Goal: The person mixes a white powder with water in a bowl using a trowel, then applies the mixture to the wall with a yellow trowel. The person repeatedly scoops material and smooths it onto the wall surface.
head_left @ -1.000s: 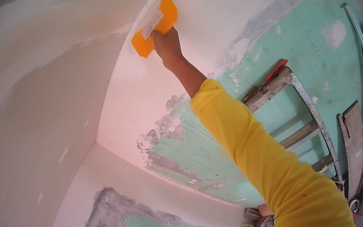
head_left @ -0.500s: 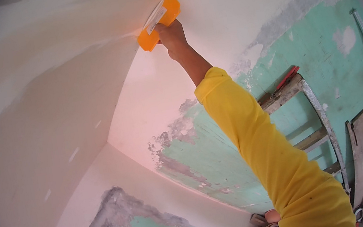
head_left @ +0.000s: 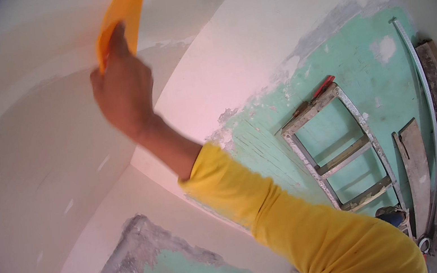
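Note:
My right hand [head_left: 128, 93], its arm raised in a yellow sleeve, grips an orange plastic putty spreader [head_left: 124, 11]. The index finger lies stretched along the spreader's face, while the other fingers close around its near part. Behind the tool is the white ceiling [head_left: 29, 132], with a pale band of smoothed filler [head_left: 35, 62] across it. Whether the blade's edge touches the surface cannot be made out, as the top of the tool runs to the picture's upper edge. My left hand is out of view.
A worn stepladder [head_left: 342, 157] leans by the green and white wall [head_left: 266, 146], with a red-handled tool [head_left: 325, 85] on its top. To its right stand boards [head_left: 416, 174] and a long metal strip [head_left: 422, 87]. Grey patches [head_left: 132, 241] mark another wall.
My right hand has moved left with the spreader, off the corner between wall and ceiling and over the ceiling. The spreader has turned steeper. More of the stepladder shows now.

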`<state>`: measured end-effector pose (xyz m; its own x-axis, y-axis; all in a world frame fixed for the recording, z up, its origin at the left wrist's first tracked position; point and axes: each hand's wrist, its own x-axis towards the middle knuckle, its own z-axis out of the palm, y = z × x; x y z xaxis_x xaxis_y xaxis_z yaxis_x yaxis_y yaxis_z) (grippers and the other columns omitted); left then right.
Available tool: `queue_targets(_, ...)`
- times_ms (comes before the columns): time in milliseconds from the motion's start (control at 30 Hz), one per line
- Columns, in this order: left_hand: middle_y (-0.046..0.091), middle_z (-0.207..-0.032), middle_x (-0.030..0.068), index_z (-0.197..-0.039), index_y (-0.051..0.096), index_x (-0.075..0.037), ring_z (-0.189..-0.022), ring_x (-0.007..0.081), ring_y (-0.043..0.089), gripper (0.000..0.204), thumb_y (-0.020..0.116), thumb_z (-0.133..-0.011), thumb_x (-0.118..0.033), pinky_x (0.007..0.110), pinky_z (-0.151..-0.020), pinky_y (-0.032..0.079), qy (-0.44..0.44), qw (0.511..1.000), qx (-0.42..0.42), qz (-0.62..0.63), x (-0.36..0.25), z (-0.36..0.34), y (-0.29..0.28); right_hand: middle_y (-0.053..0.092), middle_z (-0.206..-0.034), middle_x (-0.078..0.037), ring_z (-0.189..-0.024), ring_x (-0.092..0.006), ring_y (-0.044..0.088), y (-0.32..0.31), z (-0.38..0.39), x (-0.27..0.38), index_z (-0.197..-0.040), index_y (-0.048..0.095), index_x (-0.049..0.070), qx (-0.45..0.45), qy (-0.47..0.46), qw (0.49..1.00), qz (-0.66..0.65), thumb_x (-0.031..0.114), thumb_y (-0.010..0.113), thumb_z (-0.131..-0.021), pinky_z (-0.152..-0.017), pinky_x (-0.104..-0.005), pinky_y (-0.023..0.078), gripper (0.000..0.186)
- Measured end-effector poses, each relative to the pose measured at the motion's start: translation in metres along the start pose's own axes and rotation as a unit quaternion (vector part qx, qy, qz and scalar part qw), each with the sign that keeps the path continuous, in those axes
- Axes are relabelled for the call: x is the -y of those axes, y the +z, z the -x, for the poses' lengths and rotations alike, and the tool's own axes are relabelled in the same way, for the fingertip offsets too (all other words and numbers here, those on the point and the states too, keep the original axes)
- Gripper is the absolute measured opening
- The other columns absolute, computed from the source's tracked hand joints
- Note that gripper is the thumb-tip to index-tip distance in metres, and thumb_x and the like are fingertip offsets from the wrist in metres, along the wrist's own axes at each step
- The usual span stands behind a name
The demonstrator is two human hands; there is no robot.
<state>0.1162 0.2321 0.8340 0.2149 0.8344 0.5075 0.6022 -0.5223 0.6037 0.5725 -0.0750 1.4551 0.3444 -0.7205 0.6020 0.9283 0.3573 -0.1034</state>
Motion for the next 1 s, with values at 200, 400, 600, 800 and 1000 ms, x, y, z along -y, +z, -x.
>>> queue_targets(200, 0.066, -0.08, 0.0064, -0.109, 0.068, -0.007, -0.069, 0.0229, 0.064, 0.028, 0.07, -0.102, -0.034, 0.036, -0.053, 0.054, -0.006, 1.0, -0.01, 0.0, 0.007, 0.017, 0.001, 0.063, -0.135, -0.031, -0.098, -0.0421, 0.071, -0.019, 0.12, 0.012, -0.151, 0.045, -0.005, 0.076, -0.038, 0.995, -0.047, 0.001, 0.069, -0.09, -0.077, -0.0469, 0.059, 0.066)
queue_targets(400, 0.066, -0.08, 0.0063, -0.109, 0.068, -0.007, -0.069, 0.0227, 0.064, 0.028, 0.07, -0.102, -0.034, 0.036, -0.053, 0.054, -0.006, 1.0, -0.01, -0.005, -0.01, 0.013, 0.038, 0.075, -0.104, -0.024, -0.098, -0.0433, 0.074, -0.065, 0.07, -0.182, -0.13, 0.061, 0.001, 0.016, 0.207, 0.975, -0.083, 0.014, 0.061, -0.098, -0.083, -0.048, 0.058, 0.035)
queue_targets(600, 0.066, -0.08, 0.0062, -0.108, 0.068, -0.007, -0.069, 0.0226, 0.064, 0.028, 0.07, -0.102, -0.034, 0.036, -0.053, 0.054, -0.009, 1.0, -0.018, -0.012, -0.031, 0.005, 0.089, 0.071, -0.125, -0.016, -0.11, -0.0311, 0.072, -0.07, -0.045, -0.326, -0.139, 0.058, 0.004, 0.004, 0.303, 0.942, -0.148, 0.014, 0.064, -0.096, -0.09, -0.0434, 0.061, 0.045)
queue_targets(800, 0.066, -0.08, 0.0061, -0.108, 0.067, -0.007, -0.069, 0.0225, 0.064, 0.028, 0.07, -0.102, -0.034, 0.036, -0.053, 0.054, -0.025, 0.999, -0.036, -0.031, -0.028, 0.014, 0.116, 0.063, -0.134, -0.008, -0.115, -0.0234, 0.068, -0.06, -0.091, -0.351, -0.143, 0.05, 0.012, 0.08, 0.365, 0.908, -0.189, 0.014, 0.06, -0.1, -0.092, -0.0429, 0.062, 0.044)
queue_targets(1000, 0.066, -0.079, 0.006, -0.107, 0.067, -0.007, -0.068, 0.0223, 0.064, 0.028, 0.07, -0.102, -0.034, 0.036, -0.053, 0.054, -0.006, 0.999, -0.037, -0.038, -0.028, 0.009, 0.116, 0.066, -0.128, -0.008, -0.112, -0.0224, 0.069, -0.05, -0.087, -0.313, -0.139, 0.053, 0.01, 0.083, 0.341, 0.898, -0.267, 0.013, 0.061, -0.098, -0.089, -0.0421, 0.062, 0.042)
